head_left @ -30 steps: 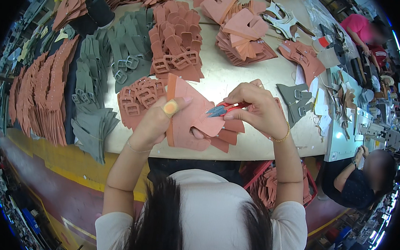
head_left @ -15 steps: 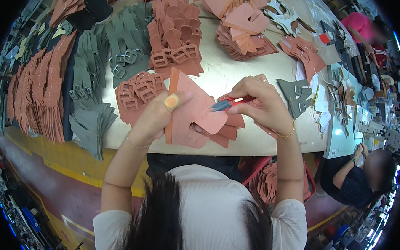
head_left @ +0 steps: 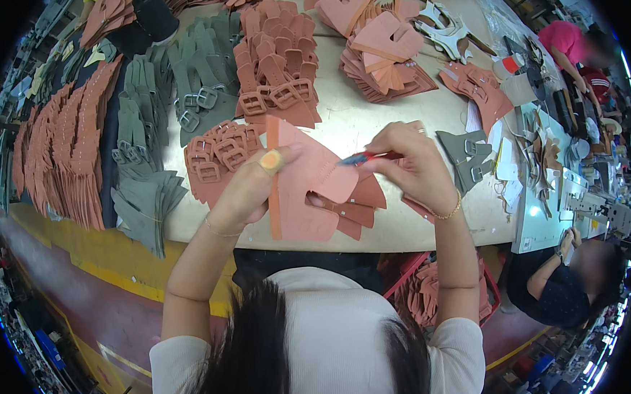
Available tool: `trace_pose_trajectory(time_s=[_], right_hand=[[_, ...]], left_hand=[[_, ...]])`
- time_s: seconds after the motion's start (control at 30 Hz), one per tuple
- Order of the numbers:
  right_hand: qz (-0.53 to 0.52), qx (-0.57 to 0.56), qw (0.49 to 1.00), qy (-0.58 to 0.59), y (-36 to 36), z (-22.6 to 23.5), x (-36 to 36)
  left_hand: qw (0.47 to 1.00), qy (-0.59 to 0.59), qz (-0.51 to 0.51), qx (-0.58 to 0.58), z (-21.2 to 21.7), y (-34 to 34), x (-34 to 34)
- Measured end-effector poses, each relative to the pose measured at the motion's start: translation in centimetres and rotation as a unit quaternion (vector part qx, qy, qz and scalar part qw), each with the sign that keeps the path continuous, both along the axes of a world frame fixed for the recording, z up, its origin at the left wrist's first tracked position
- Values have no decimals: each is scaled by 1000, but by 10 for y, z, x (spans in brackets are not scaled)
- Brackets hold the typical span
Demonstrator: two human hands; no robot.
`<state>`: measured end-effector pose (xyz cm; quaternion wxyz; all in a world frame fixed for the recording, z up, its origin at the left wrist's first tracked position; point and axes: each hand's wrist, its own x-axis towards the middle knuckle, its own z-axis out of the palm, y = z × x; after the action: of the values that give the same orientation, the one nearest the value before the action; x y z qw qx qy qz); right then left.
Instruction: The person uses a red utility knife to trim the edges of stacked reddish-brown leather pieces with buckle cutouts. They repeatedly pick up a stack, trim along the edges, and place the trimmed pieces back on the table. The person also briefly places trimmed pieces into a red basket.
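My left hand [head_left: 248, 182] grips a salmon-pink leather shoe-upper piece [head_left: 310, 164] by its orange-banded edge, thumb on top; a yellow round patch covers part of the thumb. A notch cuts into the piece's lower right side, and a stitched line runs near its right edge. Closed round small thread snips [head_left: 355, 159] with red handles and blue-grey blades, my right hand [head_left: 422, 164] holds their tips at that stitched edge. Below the piece, darker strap-like flaps [head_left: 366, 200] fan out. Just left of my left hand lies a stack of buckled pink straps [head_left: 221, 151].
Across the table [head_left: 335, 119] lie green buckled straps [head_left: 200, 81], pink buckled straps [head_left: 276, 64] and a pile of pink uppers [head_left: 386, 53]. A red crate [head_left: 425, 290] of pink pieces stands below the table edge. At right, a co-worker [head_left: 563, 277] sits by a sewing machine [head_left: 589, 206].
The snips have turned and moved slightly up, their tips now at the stitched edge. My left hand has shifted the leather piece a little, with more of the flaps beneath showing.
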<state>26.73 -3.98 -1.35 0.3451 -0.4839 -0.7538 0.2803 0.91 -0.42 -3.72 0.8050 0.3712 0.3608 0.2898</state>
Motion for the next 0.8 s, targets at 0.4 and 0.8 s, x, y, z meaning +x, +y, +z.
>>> trace_pose_trajectory(time_s=[0.4, 0.8], right_hand=[[-46, -48, 989, 136, -33, -20, -27], [25, -79, 984, 159, -25, -23, -26]], left_hand=[[991, -103, 83, -36, 0, 8, 6], [988, -148, 22, -40, 7, 2, 4]])
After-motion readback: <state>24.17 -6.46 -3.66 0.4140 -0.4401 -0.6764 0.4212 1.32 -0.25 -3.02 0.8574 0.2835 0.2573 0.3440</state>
